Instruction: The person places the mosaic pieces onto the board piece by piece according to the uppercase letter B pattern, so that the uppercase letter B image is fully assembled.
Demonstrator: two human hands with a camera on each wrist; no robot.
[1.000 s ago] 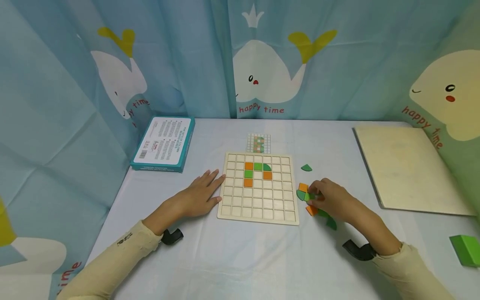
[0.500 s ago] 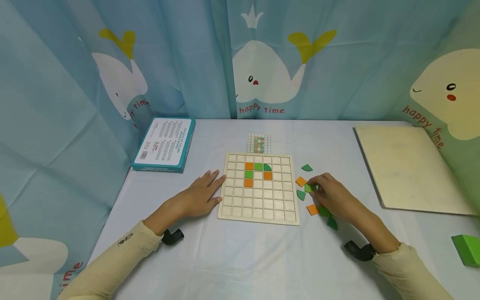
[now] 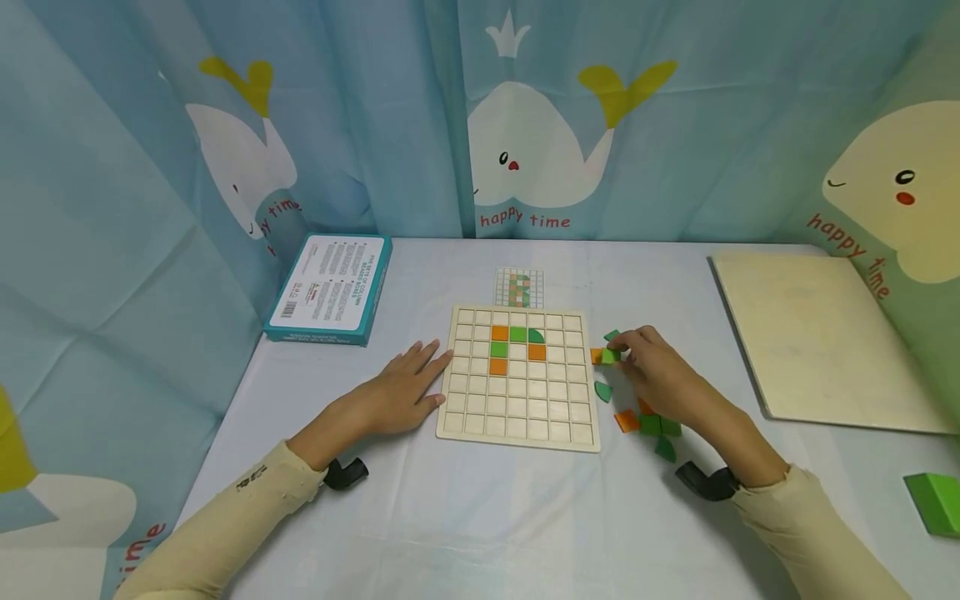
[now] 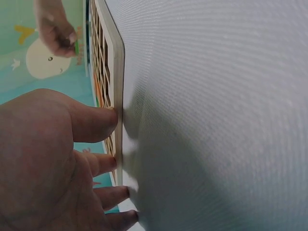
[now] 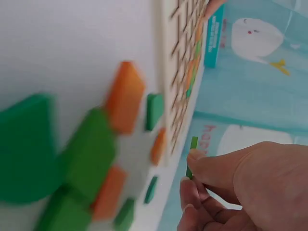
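Observation:
My right hand (image 3: 656, 371) pinches a light green square tile (image 3: 611, 356) between thumb and fingers, just right of the wooden grid board (image 3: 517, 425). The right wrist view shows that tile (image 5: 194, 143) edge-on, raised off the table. My left hand (image 3: 401, 392) lies spread at the board's left side, thumb and index fingertips at its edge. Orange, green and quarter-round tiles fill several cells in the board's upper part. An orange tile (image 3: 596, 356) lies partly behind the held one. Closer to me are a dark green quarter-round tile (image 3: 603, 391) and another orange tile (image 3: 627, 421).
A small printed pattern card (image 3: 519, 288) lies beyond the board. At the back left is a teal box (image 3: 326, 287), and a flat pale board (image 3: 825, 333) lies at the right. A green block (image 3: 932, 504) sits at the right edge, with green tiles (image 3: 660, 425) below my right hand.
My right hand has taken the light green tile from the loose pieces and moved it away from me, up and slightly left. The orange tile beside it shifted. My left hand stays put.

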